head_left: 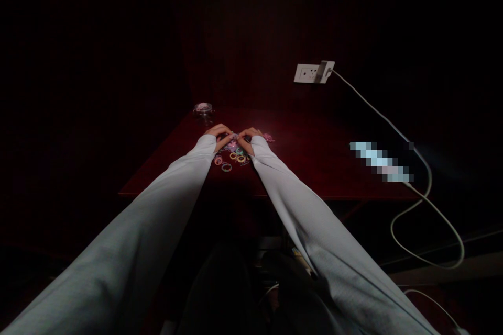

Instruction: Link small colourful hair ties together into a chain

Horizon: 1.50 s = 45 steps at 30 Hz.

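Note:
Both my arms, in pale long sleeves, reach forward over a dark red table (314, 167). My left hand (219, 133) and my right hand (248, 135) meet above a pile of small coloured elastic rings (233, 156), fingers curled and pinched together. A pinkish ring seems to be held between the two hands, but the dim light hides the detail. Several loose rings lie just under and in front of the hands.
A small glass jar with a pale lid (203, 110) stands behind my left hand. A white wall socket with a charger (314, 72) feeds a white cable (412, 204) that loops off the table's right side. The room is very dark.

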{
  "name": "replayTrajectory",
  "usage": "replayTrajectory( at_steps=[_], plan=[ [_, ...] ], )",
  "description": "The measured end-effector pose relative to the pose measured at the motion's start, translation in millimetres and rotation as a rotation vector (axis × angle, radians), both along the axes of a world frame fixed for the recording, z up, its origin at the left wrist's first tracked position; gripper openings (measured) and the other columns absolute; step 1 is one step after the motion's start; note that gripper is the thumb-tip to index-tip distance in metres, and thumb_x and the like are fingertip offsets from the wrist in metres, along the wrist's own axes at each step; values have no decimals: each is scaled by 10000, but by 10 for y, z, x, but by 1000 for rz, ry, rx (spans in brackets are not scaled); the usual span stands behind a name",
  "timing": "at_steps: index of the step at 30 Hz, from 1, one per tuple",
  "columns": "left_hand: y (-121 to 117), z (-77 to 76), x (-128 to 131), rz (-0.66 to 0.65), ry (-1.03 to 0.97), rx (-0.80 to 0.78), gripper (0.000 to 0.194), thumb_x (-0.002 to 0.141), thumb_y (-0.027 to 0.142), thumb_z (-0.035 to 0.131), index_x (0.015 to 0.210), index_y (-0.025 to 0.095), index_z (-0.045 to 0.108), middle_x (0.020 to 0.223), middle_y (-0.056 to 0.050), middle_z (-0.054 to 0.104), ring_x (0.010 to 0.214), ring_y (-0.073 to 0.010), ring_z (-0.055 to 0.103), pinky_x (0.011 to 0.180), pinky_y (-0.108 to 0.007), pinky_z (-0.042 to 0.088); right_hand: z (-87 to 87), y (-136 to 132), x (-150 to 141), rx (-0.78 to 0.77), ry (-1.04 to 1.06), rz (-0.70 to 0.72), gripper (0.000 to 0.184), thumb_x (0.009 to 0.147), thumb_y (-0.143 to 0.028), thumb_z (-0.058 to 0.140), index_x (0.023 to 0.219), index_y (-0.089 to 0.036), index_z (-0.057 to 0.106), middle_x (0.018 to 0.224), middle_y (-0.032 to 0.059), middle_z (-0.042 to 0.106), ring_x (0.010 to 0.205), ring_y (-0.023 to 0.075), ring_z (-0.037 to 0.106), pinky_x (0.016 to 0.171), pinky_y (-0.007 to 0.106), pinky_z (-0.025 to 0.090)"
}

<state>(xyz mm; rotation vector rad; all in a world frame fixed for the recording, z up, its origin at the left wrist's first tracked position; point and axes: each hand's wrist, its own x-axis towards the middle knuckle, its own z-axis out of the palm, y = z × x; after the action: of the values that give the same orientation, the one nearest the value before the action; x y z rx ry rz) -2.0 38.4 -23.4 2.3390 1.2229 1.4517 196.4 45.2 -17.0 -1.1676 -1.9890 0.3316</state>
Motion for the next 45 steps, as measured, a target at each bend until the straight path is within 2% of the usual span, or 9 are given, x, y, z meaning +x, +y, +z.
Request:
replayTrajectory(
  at_steps=[9,20,24,28,31,35,39,41,45],
  plan=[
    [62,-35,-35,25,16,63,402,965,573,595,875,217,758,931,-82,726,797,-212,631,693,-331,488,1,-14,3,2,5,17,80,898,-211,743,838,-252,777,957,3,716,979,191,610,972,322,458],
    [63,-48,-32,64,13,48,359,971,535,587,832,223,697,865,-49,671,753,-191,582,647,-304,436,19,-2,9,-6,19,8,108,946,-301,724,880,-258,798,981,17,726,1014,204,630,1003,354,457],
    [65,-50,-37,54,12,67,350,986,511,550,841,218,675,875,-45,665,789,-195,594,701,-305,464,35,-15,24,34,59,22,172,990,-357,684,929,-251,805,984,28,729,994,209,633,999,365,449],
    [28,-17,-23,88,39,12,321,982,489,554,857,218,675,892,-43,671,796,-194,591,704,-299,463,64,-42,29,35,65,3,230,1020,-399,658,954,-242,813,990,37,724,982,211,615,974,357,430],
    [-24,48,-17,129,73,-28,277,987,439,550,881,219,683,948,-51,697,797,-193,591,710,-302,463,113,-56,104,33,70,-96,227,1037,-383,638,985,-255,818,1014,42,722,1016,220,597,964,355,403],
    [-134,162,0,233,190,-56,204,1001,321,544,902,220,690,1047,-66,745,967,-228,633,956,-363,483,178,-28,361,-7,55,-355,235,1048,-396,624,1026,-263,816,1079,57,718,1088,244,562,968,370,357],
    [-250,230,34,360,253,-111,190,1020,310,553,973,235,721,1138,-67,763,1111,-271,619,1002,-394,452,193,25,609,-97,-1,-560,256,1047,-420,613,1036,-261,812,1116,74,703,1103,261,521,956,390,327],
    [-286,244,42,418,257,-119,190,1022,308,554,984,243,728,1159,-63,764,1160,-289,609,1020,-411,441,185,39,663,-121,-37,-596,254,1037,-426,624,1026,-257,813,1129,80,701,1114,269,513,953,395,324],
    [-311,263,23,540,254,-102,181,1009,304,563,1008,250,736,1211,-67,759,1198,-316,590,1038,-437,435,166,40,675,-104,-88,-564,250,1020,-394,621,982,-240,814,1124,95,713,1115,282,510,960,412,322]
  ],
)
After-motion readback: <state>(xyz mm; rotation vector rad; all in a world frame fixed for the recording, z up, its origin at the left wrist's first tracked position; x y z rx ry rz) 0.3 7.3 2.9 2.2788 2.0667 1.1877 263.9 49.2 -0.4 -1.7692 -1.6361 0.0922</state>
